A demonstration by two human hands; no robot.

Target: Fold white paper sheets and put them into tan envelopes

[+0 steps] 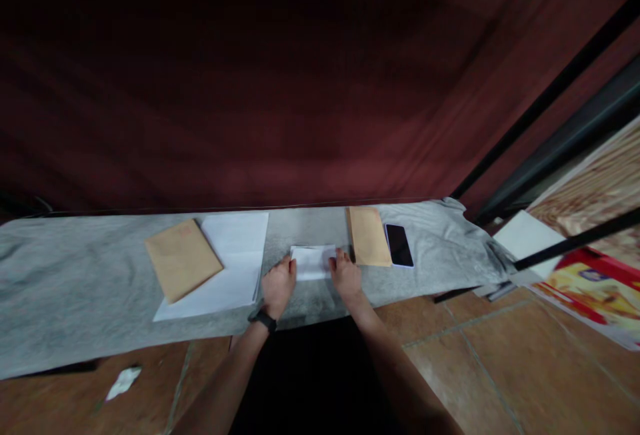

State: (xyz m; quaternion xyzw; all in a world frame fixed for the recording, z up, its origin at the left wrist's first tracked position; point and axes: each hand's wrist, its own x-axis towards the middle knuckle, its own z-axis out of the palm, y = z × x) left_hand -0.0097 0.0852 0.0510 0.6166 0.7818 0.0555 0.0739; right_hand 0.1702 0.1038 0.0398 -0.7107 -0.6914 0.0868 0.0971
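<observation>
Grey cloth: folded paper between both hands' grip.

Both hands on folded white paper: left hand at nine o'clock edge, right hand at three o'clock edge; phone beyond.

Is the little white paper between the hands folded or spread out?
Folded, it seems: the white paper is far smaller than the spread sheets beside the left hand.

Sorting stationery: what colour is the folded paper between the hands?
White folded paper sheet; head view shows it best.
</observation>
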